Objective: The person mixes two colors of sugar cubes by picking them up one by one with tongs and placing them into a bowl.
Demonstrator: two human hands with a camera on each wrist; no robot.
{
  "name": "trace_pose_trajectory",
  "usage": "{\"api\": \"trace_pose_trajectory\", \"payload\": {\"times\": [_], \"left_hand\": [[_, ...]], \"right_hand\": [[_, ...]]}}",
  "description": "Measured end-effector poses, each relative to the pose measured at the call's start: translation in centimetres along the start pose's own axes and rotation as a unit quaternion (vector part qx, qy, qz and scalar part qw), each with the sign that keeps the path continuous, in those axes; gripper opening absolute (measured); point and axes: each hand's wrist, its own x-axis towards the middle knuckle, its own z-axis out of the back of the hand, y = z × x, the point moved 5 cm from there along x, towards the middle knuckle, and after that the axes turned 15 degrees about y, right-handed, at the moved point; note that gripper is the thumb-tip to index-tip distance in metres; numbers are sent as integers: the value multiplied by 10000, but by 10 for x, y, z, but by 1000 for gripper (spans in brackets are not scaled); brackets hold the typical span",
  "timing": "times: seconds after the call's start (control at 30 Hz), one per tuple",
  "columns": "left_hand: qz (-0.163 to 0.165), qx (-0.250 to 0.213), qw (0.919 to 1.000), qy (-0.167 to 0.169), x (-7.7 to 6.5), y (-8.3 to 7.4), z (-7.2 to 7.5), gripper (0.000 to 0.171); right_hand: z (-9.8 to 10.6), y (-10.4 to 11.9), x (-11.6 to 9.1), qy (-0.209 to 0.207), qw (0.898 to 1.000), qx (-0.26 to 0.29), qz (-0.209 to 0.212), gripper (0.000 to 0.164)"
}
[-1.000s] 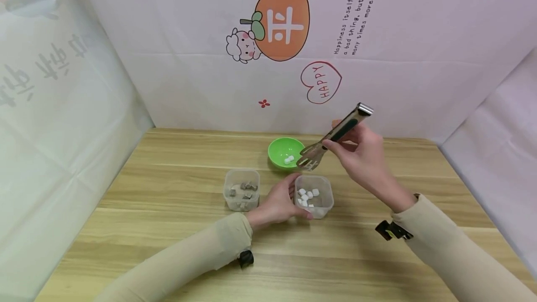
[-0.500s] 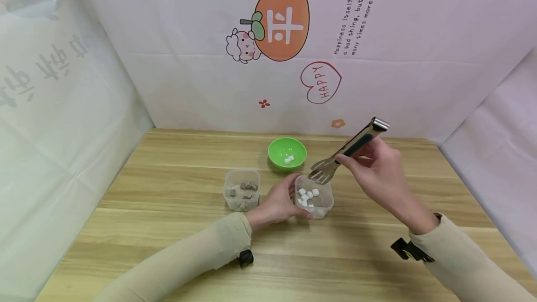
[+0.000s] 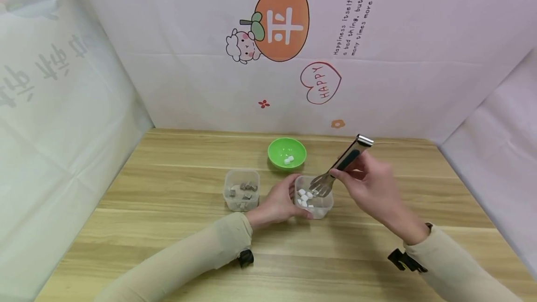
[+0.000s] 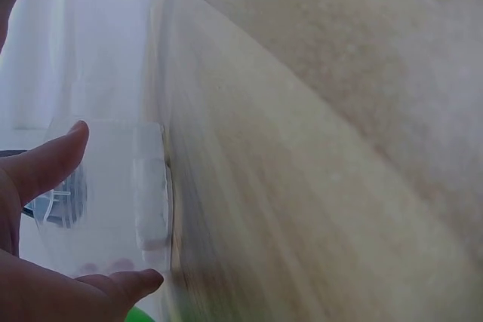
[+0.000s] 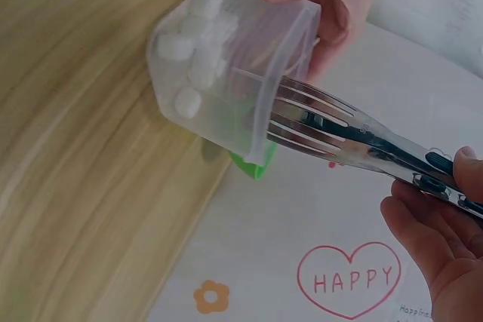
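Note:
My left hand (image 3: 274, 204) holds a translucent plastic container (image 3: 324, 211), thumb at its near side and fingers behind. Several white marshmallow-like pieces (image 3: 303, 196) lie on its bottom. In my right hand (image 3: 373, 190) is a pair of metal tongs (image 3: 349, 157) with dark grip inlays, pinched between thumb and fingers. Their forked tips reach down past the container's rim, as the right wrist view shows with the tongs' tines (image 5: 309, 122). In the left wrist view, the thumb and fingers of the left hand (image 4: 45, 262) span the container (image 4: 113, 224).
Behind the container stands a green bowl (image 3: 277, 149) with two white pieces (image 3: 289, 160) inside. Left of the left hand is another translucent container (image 3: 242, 175) holding several grey metallic cubes (image 3: 248, 186). A printed white cloth (image 3: 201, 92) rises behind the wooden table (image 3: 176, 176).
The right hand has brought the tongs from beside the green bowl to the right, then down into the container of white pieces. The left hand has stayed in place.

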Motion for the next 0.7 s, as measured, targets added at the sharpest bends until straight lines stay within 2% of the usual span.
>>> {"api": "trace_pose_trajectory", "payload": {"times": [0.13, 0.43, 0.7], "left_hand": [[28, -39, 10000, -32, 0, 2, 0, 105], [91, 68, 9999, -31, 1, 3, 1, 105], [3, 100, 9999, -11, 2, 3, 1, 104]], "right_hand": [[-10, -4, -1, 135, 9998, -59, 101, 34], [-27, -12, 0, 472, 9986, -249, 34, 32], [-30, -16, 1, 433, 9990, -90, 16, 34]]}}
